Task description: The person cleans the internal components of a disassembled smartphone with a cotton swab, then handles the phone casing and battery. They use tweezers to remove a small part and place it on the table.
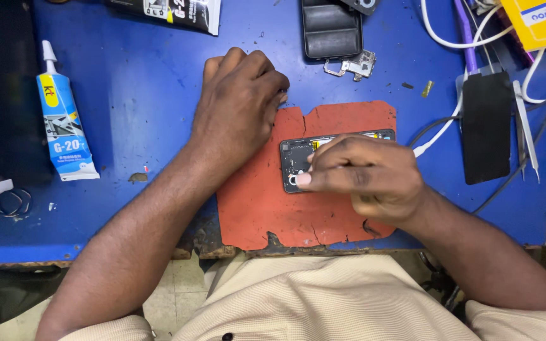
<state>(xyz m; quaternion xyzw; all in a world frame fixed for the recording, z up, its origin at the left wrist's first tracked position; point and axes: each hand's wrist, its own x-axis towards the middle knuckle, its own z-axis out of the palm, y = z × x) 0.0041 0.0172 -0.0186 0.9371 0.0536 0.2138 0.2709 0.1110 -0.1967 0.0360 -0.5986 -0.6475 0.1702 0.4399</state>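
An opened phone body (295, 158) lies on a torn red rubber mat (266, 208) in the middle of a blue worktable (140, 101). My right hand (368, 177) rests over the phone with fingers pinched together, thumb tip near the camera hole; whatever it pinches is hidden. My left hand (241, 101) is curled into a loose fist at the mat's upper left corner, knuckles on the table, with nothing visible in it.
A blue-and-white glue tube (64, 120) lies at the left. A black phone back cover (331, 28) and a small circuit board (355, 64) sit at the top. A dark phone (486, 126), tweezers (527, 129), white cables (450, 41) and a yellow box (541, 19) crowd the right.
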